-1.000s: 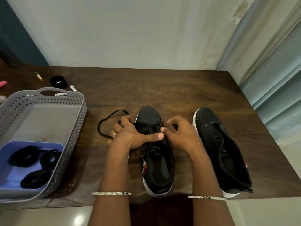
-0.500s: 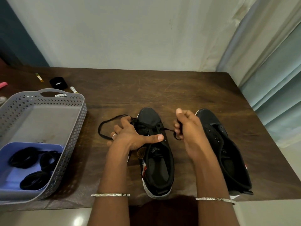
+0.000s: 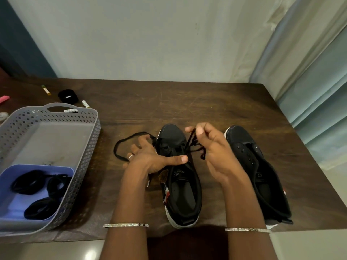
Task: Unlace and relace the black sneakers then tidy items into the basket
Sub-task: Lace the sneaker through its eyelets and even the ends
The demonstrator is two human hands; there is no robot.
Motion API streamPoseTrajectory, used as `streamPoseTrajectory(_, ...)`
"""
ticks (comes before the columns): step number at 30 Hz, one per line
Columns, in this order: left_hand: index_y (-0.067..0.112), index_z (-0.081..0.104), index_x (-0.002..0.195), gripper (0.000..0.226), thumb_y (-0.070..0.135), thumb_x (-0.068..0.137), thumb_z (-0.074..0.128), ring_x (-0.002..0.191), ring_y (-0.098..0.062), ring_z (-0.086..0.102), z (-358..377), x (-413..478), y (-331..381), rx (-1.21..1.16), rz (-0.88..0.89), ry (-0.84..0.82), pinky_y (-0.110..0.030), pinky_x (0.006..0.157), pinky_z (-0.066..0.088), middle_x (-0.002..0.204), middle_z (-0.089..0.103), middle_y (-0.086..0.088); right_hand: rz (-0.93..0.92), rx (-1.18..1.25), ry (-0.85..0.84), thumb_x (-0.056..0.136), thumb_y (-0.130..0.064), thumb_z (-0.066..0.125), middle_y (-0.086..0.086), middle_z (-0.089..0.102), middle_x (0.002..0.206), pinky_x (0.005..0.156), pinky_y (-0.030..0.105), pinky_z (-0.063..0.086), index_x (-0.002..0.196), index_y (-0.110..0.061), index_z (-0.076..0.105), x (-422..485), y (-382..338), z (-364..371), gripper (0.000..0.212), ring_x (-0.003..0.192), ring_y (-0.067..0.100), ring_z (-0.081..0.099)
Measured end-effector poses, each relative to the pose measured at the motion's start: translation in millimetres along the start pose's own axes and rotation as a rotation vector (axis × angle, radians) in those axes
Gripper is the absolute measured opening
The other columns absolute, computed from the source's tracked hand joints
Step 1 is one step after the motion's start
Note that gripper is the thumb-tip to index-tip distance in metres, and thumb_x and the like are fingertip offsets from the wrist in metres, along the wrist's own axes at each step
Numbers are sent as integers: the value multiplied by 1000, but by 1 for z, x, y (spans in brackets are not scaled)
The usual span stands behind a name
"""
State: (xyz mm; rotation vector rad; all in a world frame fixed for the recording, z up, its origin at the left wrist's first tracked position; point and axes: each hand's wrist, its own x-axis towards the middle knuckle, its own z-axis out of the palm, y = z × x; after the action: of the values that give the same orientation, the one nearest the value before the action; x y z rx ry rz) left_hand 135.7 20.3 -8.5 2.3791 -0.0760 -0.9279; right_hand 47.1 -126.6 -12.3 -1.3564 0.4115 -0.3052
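Two black sneakers stand side by side on the wooden table, toes pointing away from me. The left sneaker [image 3: 180,186] carries a black lace [image 3: 120,147] through its front eyelets, with a loop lying on the table to its left. My left hand [image 3: 150,158] grips the sneaker's left side, thumb stretched across the tongue. My right hand [image 3: 212,147] pinches the lace's other end and holds it up over the toe. The right sneaker [image 3: 257,171] has bare eyelets. The grey perforated basket [image 3: 88,139] sits at the left.
A blue tray [image 3: 11,201] inside the basket holds coils of black cord. Behind the basket lie a black roll [image 3: 68,96], small marker-like sticks [image 3: 85,104] and a pink object [image 3: 4,99]. A curtain [image 3: 319,81] hangs at the right, past the table's edge.
My right hand left the eyelets, pulled the lace out to the right, then lifted it higher over the toe. My left hand stayed on the sneaker.
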Motion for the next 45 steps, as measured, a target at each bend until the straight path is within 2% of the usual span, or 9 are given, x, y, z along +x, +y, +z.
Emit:
streamPoseTrajectory(3, 28, 2, 156, 160, 76, 22, 75, 149, -39, 10, -1, -1, 1, 22, 3, -9, -57, 118, 23, 163, 7, -14, 91, 291, 100, 108, -19, 43, -4, 57, 71, 63, 24, 50, 85, -17, 52, -1, -7, -1, 25, 69, 14, 57)
streamPoseTrajectory(8, 27, 1, 157, 159, 76, 27, 78, 150, -38, 8, 1, 1, 1, 12, -3, -13, -56, 118, 23, 163, 5, -14, 126, -598, 203, 95, -36, 68, -11, 62, 88, 62, 21, 39, 92, -23, 61, 7, 14, -6, 15, 84, 7, 59)
streamPoseTrajectory(15, 28, 5, 156, 156, 75, 29, 80, 150, -37, 10, 3, 2, 0, -5, -10, 0, -56, 118, 27, 162, 8, -13, 138, -1042, 74, 101, -24, 59, -1, 61, 90, 64, 25, 36, 89, -16, 63, 13, 26, 0, 15, 77, 10, 53)
streamPoseTrajectory(18, 29, 5, 156, 162, 76, 19, 76, 150, -36, 11, 1, 1, 0, -24, -6, -8, -57, 117, 28, 162, 8, -13, 140, -778, 67, 104, -23, 53, 4, 63, 99, 76, 31, 43, 90, -19, 62, 9, 22, 3, 17, 88, 18, 57)
streamPoseTrajectory(23, 30, 4, 157, 161, 72, 20, 79, 150, -37, 10, 0, 2, 0, -44, -7, -23, -58, 116, 29, 162, 7, -12, 104, 199, 101, 109, -21, 42, -5, 68, 75, 59, 21, 42, 89, -18, 59, -3, -13, -1, 26, 73, 9, 63)
streamPoseTrajectory(29, 30, 3, 156, 151, 67, 38, 89, 151, -36, 7, 4, 7, -2, -60, -4, -20, -58, 117, 28, 163, 5, -13, 191, -470, 226, 98, -37, 64, -4, 65, 92, 72, 27, 49, 93, -22, 61, 11, 22, -12, 15, 84, 13, 62)
streamPoseTrajectory(34, 34, 8, 155, 167, 78, 9, 77, 149, -36, 14, 3, 9, -4, -54, -5, -9, -59, 116, 28, 162, 12, -13, 189, -827, 71, 93, -35, 71, -10, 58, 69, 58, 22, 36, 87, -22, 66, 6, 22, -8, 15, 67, 5, 55)
streamPoseTrajectory(39, 32, 9, 155, 167, 77, 9, 77, 148, -36, 16, 4, 9, -4, -65, 0, -15, -59, 116, 29, 161, 14, -11, 160, -908, 45, 98, -31, 64, -3, 64, 80, 72, 32, 47, 80, -22, 65, 9, 25, -9, 20, 79, 14, 60)
streamPoseTrajectory(45, 33, 8, 156, 166, 75, 12, 79, 149, -36, 14, 2, 7, -3, -86, -3, -17, -59, 115, 30, 162, 12, -12, 303, -458, 108, 99, -36, 56, 1, 73, 85, 88, 49, 55, 75, -26, 70, 10, 28, -12, 29, 88, 25, 67)
